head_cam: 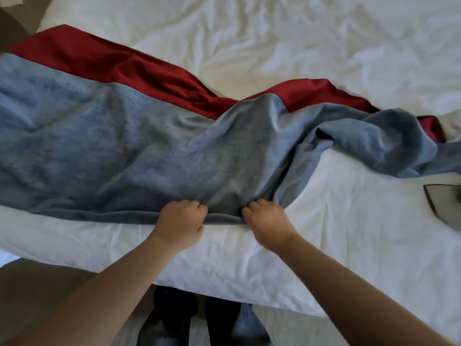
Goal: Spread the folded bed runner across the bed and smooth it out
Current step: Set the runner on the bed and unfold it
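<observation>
The bed runner (pixel 129 151), grey-blue with a red satin band along its far side, lies lengthwise across the white bed (pixel 349 233). Its left part lies fairly flat; its right part is bunched and twisted near the right edge of the view. My left hand (pixel 180 221) and my right hand (pixel 267 221) grip the runner's near hem side by side, fingers curled round the fabric, close to the bed's near edge.
White, wrinkled bedding (pixel 274 41) stretches beyond the runner. A dark grey flat object (pixel 446 203) lies on the bed at the right edge. My dark-socked feet (pixel 199 320) stand on the floor below the near edge of the bed.
</observation>
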{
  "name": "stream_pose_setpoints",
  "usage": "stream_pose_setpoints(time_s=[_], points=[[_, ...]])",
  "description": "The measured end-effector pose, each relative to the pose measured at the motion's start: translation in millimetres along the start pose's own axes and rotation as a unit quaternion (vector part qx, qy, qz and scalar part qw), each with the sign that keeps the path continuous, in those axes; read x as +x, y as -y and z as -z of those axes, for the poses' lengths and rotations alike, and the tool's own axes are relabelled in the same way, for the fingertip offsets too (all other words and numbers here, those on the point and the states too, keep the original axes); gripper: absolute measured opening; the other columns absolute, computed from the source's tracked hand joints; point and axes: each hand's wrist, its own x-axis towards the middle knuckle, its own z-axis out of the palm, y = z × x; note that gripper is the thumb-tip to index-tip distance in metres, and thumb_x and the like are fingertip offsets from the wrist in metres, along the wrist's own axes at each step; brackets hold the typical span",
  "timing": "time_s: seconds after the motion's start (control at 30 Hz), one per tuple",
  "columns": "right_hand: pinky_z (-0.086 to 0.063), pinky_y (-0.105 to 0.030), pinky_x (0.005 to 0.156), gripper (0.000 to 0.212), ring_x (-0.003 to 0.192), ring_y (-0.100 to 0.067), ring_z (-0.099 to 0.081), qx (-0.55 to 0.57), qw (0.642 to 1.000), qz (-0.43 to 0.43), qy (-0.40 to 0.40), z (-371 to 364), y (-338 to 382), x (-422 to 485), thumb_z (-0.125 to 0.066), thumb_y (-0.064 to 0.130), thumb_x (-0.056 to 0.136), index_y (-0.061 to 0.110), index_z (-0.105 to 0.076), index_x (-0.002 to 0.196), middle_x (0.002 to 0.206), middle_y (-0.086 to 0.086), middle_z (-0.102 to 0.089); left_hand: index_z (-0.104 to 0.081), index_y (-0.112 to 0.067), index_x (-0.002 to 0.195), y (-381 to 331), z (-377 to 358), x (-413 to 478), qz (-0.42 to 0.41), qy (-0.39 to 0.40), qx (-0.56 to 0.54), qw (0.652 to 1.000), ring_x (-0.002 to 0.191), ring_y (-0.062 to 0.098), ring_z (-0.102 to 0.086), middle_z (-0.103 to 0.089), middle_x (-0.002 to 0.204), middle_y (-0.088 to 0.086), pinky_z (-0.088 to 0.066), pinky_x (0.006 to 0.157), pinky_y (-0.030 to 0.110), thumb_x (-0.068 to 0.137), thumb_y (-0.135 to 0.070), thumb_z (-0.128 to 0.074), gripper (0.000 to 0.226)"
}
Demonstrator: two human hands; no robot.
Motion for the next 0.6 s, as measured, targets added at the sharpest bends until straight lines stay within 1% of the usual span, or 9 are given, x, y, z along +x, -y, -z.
stream_pose_setpoints(time_s=[0.07, 0.17, 0.23, 0.33, 0.4, 0.43, 0.5, 0.57, 0.6], points=[[-0.038, -0.024, 0.043, 0.029, 0.050, -0.024, -0.053, 0.034, 0.999, -0.002, 0.027, -3, 9, -9, -0.076, 0.012, 0.040, 0.016, -0.062, 0.066, 0.060, -0.003, -0.056, -0.052, -0.016, 0.053, 0, -1, 2, -0.011, 0.017, 0.028, 0.999, 0.038, 0.020, -0.050, -0.049, 0.048, -0.001, -0.024, 0.043, 0.021, 0.037, -0.018, -0.081, 0.033], [-0.039, -0.025, 0.048, 0.033, 0.057, -0.023, -0.054, 0.073, 0.997, -0.007, 0.025, -6, 10, -20, -0.078, 0.011, 0.043, 0.016, -0.063, 0.073, 0.066, -0.003, -0.056, -0.055, -0.015, 0.056, -2, 0, 4, -0.037, 0.035, 0.063, 0.997, 0.039, 0.022, -0.051, -0.051, 0.051, 0.001, -0.030, 0.040, 0.023, 0.036, -0.019, -0.081, 0.034], [-0.038, -0.026, 0.052, 0.033, 0.061, -0.023, -0.053, 0.069, 0.997, 0.016, 0.012, -6, 1, -24, -0.075, 0.011, 0.047, 0.017, -0.063, 0.077, 0.071, -0.002, -0.056, -0.057, -0.016, 0.060, -6, 3, 8, -0.046, 0.036, 0.074, 0.996, 0.041, 0.022, -0.052, -0.052, 0.053, 0.000, -0.033, 0.039, 0.024, 0.037, -0.022, -0.081, 0.034], [-0.037, -0.030, 0.058, 0.019, 0.065, -0.024, -0.053, 0.033, 0.998, 0.048, -0.026, -4, -28, -22, -0.067, 0.013, 0.058, 0.018, -0.061, 0.076, 0.072, -0.002, -0.055, -0.056, -0.017, 0.066, -22, 6, 20, -0.060, 0.017, 0.068, 0.996, 0.044, 0.022, -0.053, -0.052, 0.056, -0.001, -0.035, 0.041, 0.026, 0.042, -0.024, -0.075, 0.032], [-0.036, -0.032, 0.059, 0.005, 0.063, -0.024, -0.052, -0.004, 0.998, 0.029, -0.061, -1, -58, -18, -0.058, 0.014, 0.067, 0.019, -0.059, 0.070, 0.068, -0.002, -0.054, -0.056, -0.018, 0.070, -42, 6, 32, -0.081, -0.009, 0.058, 0.995, 0.047, 0.023, -0.053, -0.053, 0.059, -0.001, -0.036, 0.043, 0.027, 0.047, -0.022, -0.071, 0.028], [-0.035, -0.032, 0.058, 0.007, 0.061, -0.025, -0.052, -0.018, 0.997, 0.011, -0.070, 1, -73, -18, -0.053, 0.014, 0.070, 0.018, -0.058, 0.068, 0.066, -0.003, -0.053, -0.057, -0.018, 0.072, -53, 7, 40, -0.091, -0.022, 0.051, 0.994, 0.048, 0.023, -0.054, -0.053, 0.060, -0.001, -0.036, 0.043, 0.027, 0.050, -0.021, -0.070, 0.026], [-0.037, -0.030, 0.053, 0.017, 0.056, -0.025, -0.052, -0.030, 0.997, -0.032, -0.066, 5, -98, -24, -0.043, 0.011, 0.069, 0.017, -0.058, 0.063, 0.061, -0.004, -0.053, -0.057, -0.017, 0.071, -78, 9, 56, -0.098, -0.040, 0.037, 0.994, 0.046, 0.022, -0.052, -0.052, 0.057, -0.001, -0.034, 0.043, 0.026, 0.054, -0.017, -0.071, 0.022], [-0.038, -0.026, 0.046, 0.025, 0.050, -0.024, -0.052, -0.022, 0.997, -0.060, -0.053, 5, -110, -35, -0.035, 0.011, 0.065, 0.015, -0.058, 0.059, 0.057, -0.004, -0.053, -0.057, -0.017, 0.064, -101, 11, 68, -0.093, -0.035, 0.029, 0.995, 0.042, 0.021, -0.050, -0.050, 0.052, -0.001, -0.032, 0.041, 0.025, 0.050, -0.013, -0.072, 0.022], [-0.037, -0.025, 0.043, 0.025, 0.048, -0.024, -0.052, -0.016, 0.997, -0.060, -0.048, 4, -109, -42, -0.035, 0.011, 0.063, 0.016, -0.058, 0.058, 0.055, -0.004, -0.052, -0.055, -0.017, 0.060, -108, 10, 70, -0.090, -0.021, 0.028, 0.995, 0.040, 0.021, -0.049, -0.049, 0.049, -0.001, -0.030, 0.040, 0.024, 0.046, -0.012, -0.074, 0.024]])
